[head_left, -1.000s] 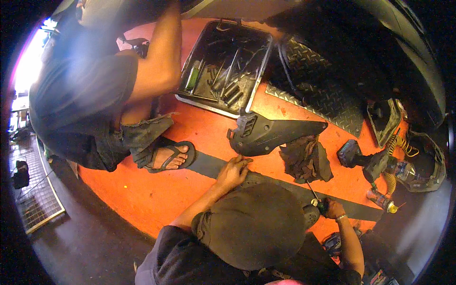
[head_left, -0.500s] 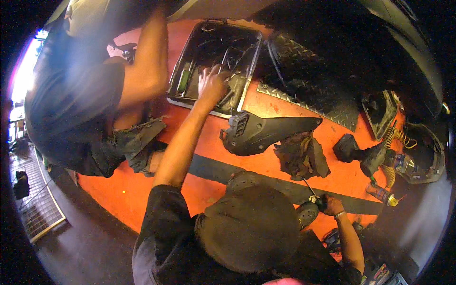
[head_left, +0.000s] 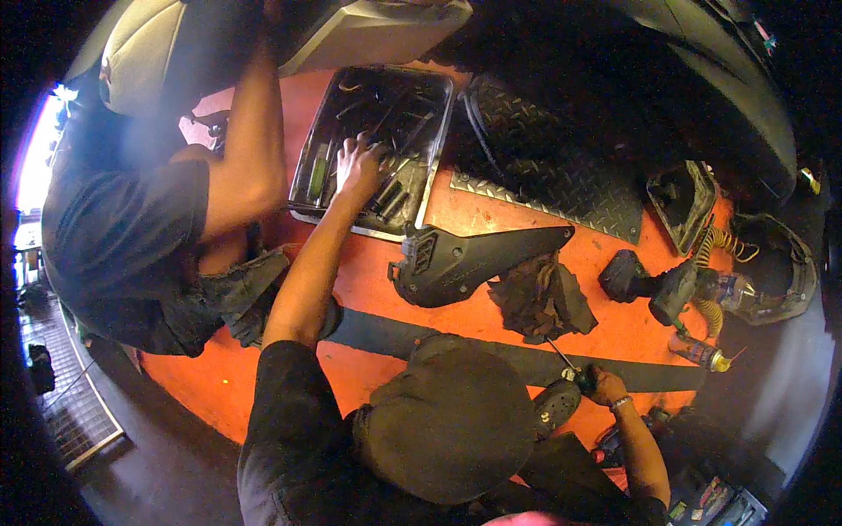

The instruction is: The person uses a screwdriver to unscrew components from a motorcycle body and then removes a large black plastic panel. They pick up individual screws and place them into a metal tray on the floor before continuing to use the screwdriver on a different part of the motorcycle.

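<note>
My left hand [head_left: 358,174] reaches into a shallow dark tray [head_left: 437,158] of loose tools, fingers apart and bent down among them. Sockets [head_left: 386,197] and a green-handled piece [head_left: 317,175] lie close to it. Whether the fingertips touch a tool is unclear. To the right and lower down, my right hand [head_left: 605,386] is closed round the dark handle of a screwdriver [head_left: 563,354], its thin shaft slanting up and left toward a crumpled dark rag [head_left: 544,302]. A black plastic panel [head_left: 478,263] lies between the tray and the rag.
A co-worker's arm [head_left: 250,167] is beside the tray at left. Tread-plate sheet [head_left: 579,188] lies beyond the panel. Spray can [head_left: 697,351], yellow coiled hose [head_left: 721,245] and black moulded parts [head_left: 776,298] are at right. A rounded dark cloth shape [head_left: 447,421] and a clog [head_left: 559,403] are nearer me.
The view has shifted, so most things sit lower and further left. My left hand has shifted among the tools in the tray. My right hand still holds the screwdriver.
</note>
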Tool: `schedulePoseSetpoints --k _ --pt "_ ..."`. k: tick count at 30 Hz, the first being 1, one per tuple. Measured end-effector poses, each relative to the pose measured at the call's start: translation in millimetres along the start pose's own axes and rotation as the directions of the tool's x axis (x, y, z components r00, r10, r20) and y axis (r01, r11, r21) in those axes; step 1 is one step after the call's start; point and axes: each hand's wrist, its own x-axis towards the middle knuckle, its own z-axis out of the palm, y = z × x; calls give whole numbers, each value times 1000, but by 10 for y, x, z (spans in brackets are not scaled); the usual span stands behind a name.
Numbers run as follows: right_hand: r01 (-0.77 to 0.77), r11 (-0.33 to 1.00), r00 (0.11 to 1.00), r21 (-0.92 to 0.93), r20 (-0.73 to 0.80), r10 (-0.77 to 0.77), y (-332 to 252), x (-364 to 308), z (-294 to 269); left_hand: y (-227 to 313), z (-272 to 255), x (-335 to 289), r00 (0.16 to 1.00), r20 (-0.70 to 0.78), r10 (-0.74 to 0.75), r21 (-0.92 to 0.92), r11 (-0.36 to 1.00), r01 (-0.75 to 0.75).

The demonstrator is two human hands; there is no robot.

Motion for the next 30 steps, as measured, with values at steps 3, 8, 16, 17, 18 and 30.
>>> schedulePoseSetpoints --k 3,8,16,17,18,30 --pt "-22 1000 999 2 32 22 -39 1 -37 2 81 111 996 77 -43 29 999 41" --pt "-24 1000 1000 -10 -18 23 66 -13 150 -65 171 208 979 161 -125 8 992 125" --pt "96 995 984 29 -155 -91 135 -200 161 -483 542 240 985 154 74 120 988 -93" --pt "86 995 970 40 -232 -75 56 -112 -56 -765 563 160 996 88 0 180 984 -16" --pt "85 996 990 0 -111 -85 -98 -369 -350 -626 593 80 988 145 -45 63 997 36" --pt "-55 994 967 93 -245 76 -163 -1570 -944 -192 330 434 891 445 -93 223 975 -9"
